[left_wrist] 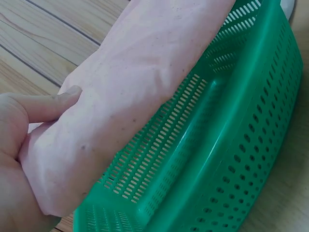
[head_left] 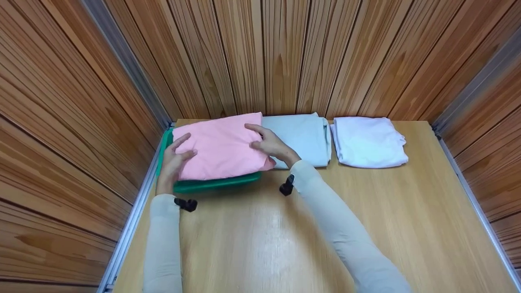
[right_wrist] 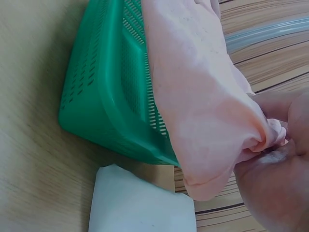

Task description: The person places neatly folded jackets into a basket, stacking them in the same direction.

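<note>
A folded pink cloth (head_left: 222, 148) is held by its two sides over a green perforated plastic basket (head_left: 217, 183). My left hand (head_left: 173, 162) grips the cloth's left end, thumb on top. At the opposite end my right hand (head_left: 272, 144) pinches a bunched edge, plain in the right wrist view, where the cloth (right_wrist: 198, 96) sags between thumb and fingers. Seen from the left wrist, the cloth (left_wrist: 120, 92) hangs above the basket's slotted floor (left_wrist: 159, 140), and the part of the basket in sight holds nothing. Much of the basket is hidden under the cloth in the head view.
A folded pale blue-green cloth (head_left: 303, 140) lies just right of the basket, partly behind my right hand. Farther right is a folded white cloth (head_left: 369, 142). Wood-plank walls (head_left: 285, 57) with metal rails bound the wooden table (head_left: 260, 236) at the back and sides.
</note>
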Tool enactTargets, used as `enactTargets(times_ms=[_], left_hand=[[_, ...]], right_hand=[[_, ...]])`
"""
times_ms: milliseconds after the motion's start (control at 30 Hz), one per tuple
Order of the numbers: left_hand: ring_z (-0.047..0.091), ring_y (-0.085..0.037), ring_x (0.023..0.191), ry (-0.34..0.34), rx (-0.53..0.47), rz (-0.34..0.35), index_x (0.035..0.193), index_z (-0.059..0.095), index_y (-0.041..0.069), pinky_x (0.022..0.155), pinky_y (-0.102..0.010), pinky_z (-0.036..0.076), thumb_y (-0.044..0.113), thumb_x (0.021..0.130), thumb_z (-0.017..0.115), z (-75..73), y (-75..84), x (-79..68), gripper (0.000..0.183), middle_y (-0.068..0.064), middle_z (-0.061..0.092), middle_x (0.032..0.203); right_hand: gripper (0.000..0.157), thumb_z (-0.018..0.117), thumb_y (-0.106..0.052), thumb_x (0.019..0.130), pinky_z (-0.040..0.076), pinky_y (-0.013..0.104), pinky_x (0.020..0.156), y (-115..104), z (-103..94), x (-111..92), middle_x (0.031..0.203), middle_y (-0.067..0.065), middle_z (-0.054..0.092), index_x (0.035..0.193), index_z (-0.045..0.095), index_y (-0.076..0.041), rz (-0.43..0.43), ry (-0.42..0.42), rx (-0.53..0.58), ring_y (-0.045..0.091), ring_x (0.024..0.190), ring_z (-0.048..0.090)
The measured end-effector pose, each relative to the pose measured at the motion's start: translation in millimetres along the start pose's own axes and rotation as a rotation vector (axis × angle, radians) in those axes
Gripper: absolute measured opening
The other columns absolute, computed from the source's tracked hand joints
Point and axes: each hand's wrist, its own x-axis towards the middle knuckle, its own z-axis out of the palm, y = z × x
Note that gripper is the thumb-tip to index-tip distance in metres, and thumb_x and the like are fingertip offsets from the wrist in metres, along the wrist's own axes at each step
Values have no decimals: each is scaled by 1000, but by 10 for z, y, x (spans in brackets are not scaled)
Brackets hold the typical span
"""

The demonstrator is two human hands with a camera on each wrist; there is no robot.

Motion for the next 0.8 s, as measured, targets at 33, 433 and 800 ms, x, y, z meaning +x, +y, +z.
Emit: enactTargets(times_ms=[33,433,800], left_hand=[[62,-17,121,10,2,-1,161,49,18,93,-18,58,-3,101,66,-8,1,-4,65,-6,31,175],[51,-26,145,153,53,-46,155,57,18,101,-25,58,1,102,68,-104,-37,19,57,-4,36,174],[45,-25,142,201,150,-78,160,50,17,90,-17,53,-3,102,63,-115,-171,62,63,-8,32,175]], right_hand=[[69,63,-6,100,42,49,121,-4,15,12,172,11,33,164,44,-23,-2,2,-2,28,141,45],[69,58,-2,102,35,49,126,-11,198,98,174,11,31,166,40,-20,-18,6,-55,29,145,43],[67,47,1,107,35,23,41,73,343,113,161,20,45,166,38,-27,34,5,-81,9,43,36]])
